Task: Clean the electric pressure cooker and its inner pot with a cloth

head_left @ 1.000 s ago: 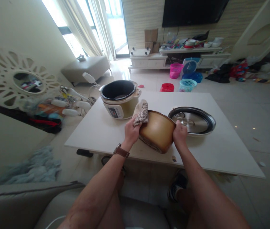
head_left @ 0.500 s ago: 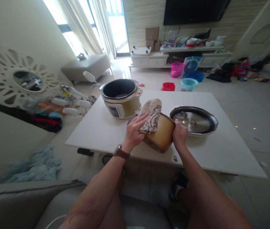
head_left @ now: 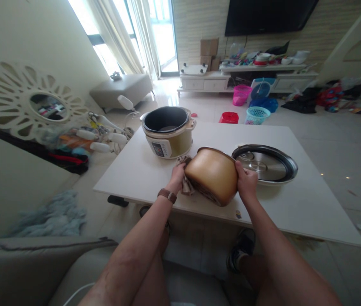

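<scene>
A round mirror (head_left: 48, 106) in a cut-out white frame hangs on the wall at far left, and below it a heap of blue-grey fabric (head_left: 53, 212) lies on the floor. On the white desk (head_left: 295, 204), toward its far left corner, stands an electric cooker body (head_left: 169, 131), upright and open, its dark inside showing and its control panel facing the person. Just in front of it the left hand (head_left: 177, 176), with a brown-strapped watch (head_left: 167, 195) on the wrist, has its fingers closed on a patterned cloth (head_left: 185, 185), bunched and pressed against the left side of a golden-brown inner pot (head_left: 212, 174). The pot is tipped on its side near the desk's front edge, bottom toward the person and mouth turned away, held between the two hands. The right hand (head_left: 246, 182) clasps the pot's right side, fingers curled up toward the rim and gripping it. Just beside that hand, to the right, a round metal lid (head_left: 265, 163) with a dark rim lies flat on the desk, close to the pot; whether they touch cannot be told.
</scene>
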`<state>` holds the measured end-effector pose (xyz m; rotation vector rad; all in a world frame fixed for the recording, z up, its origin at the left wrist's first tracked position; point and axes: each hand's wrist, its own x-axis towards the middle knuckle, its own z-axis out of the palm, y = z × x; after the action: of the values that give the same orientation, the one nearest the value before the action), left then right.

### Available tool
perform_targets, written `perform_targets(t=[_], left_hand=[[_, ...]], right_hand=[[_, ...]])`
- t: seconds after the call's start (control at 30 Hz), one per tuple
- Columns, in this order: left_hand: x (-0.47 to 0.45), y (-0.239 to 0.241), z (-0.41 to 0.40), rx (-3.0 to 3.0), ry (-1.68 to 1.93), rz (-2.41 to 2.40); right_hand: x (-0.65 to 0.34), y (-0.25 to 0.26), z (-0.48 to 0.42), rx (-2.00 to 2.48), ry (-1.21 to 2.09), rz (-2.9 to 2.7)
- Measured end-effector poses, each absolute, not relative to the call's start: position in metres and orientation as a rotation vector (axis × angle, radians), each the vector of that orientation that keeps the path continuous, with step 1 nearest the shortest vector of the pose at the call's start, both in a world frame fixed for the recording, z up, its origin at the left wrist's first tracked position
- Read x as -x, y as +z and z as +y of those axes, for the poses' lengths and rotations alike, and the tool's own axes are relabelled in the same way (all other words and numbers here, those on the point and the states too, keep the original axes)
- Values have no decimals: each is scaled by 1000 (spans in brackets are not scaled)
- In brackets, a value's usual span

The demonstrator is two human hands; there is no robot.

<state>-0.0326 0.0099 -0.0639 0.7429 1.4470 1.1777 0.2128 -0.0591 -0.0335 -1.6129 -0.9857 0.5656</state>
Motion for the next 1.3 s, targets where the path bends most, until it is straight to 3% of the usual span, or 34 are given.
perform_targets(t=[0.13, 0.37, 0.53, 0.73, 0.9, 1.13, 1.3], left_hand=[[22, -55, 6, -647, 1403, 1400], [-13, -39, -30, -1177, 1633, 1346], [-41, -49, -71, -1713, 1558, 1259], [-36, -37, -79, -2272, 1206, 1048], [-15, -28, -50, -2128, 1270, 1256], [1, -35, -16, -1422, 1575, 1316], [-8, -30, -37, -1751, 1538, 1389]], right_hand=[[-213, -36, -57, 1624, 549, -896], [-217, -43, -50, 1664, 492, -627], [-217, -47, -47, 1615, 539, -432], [-220, -59, -46, 1472, 711, -121], [-219, -61, -49, 1404, 767, -166], [-212, -54, -48, 1363, 810, -79], [-209, -55, -43, 1297, 848, -16]])
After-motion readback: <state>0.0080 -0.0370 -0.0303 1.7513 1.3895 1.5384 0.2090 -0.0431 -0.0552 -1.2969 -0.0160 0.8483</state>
